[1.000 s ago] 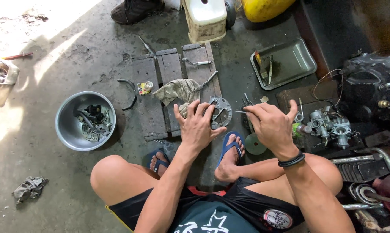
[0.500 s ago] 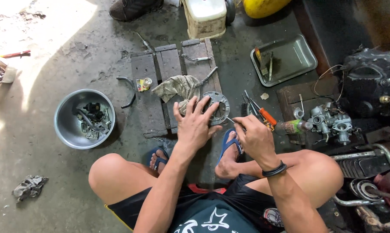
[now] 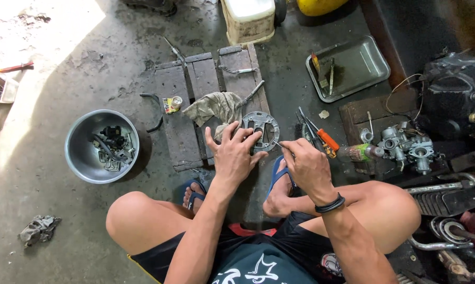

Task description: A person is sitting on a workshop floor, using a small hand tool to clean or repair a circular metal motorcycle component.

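Observation:
A round grey metal plate (image 3: 262, 122) with cut-outs lies on a dark wooden board (image 3: 181, 121) on the floor. My left hand (image 3: 236, 155) rests on the plate's near edge, fingers spread over it. My right hand (image 3: 307, 165) pinches a thin metal tool (image 3: 277, 144) whose tip points at the plate's right side. A crumpled grey rag (image 3: 214, 108) lies just behind the plate. I sit cross-legged in blue sandals.
A metal bowl (image 3: 79, 131) of small parts stands at the left. An orange-handled screwdriver (image 3: 321, 137) and a carburettor (image 3: 405, 144) lie to the right, a metal tray (image 3: 353, 66) behind them. An engine (image 3: 458, 100) sits at far right.
My right hand moved left and down toward the plate, uncovering the orange screwdriver. The left hand stayed on the plate.

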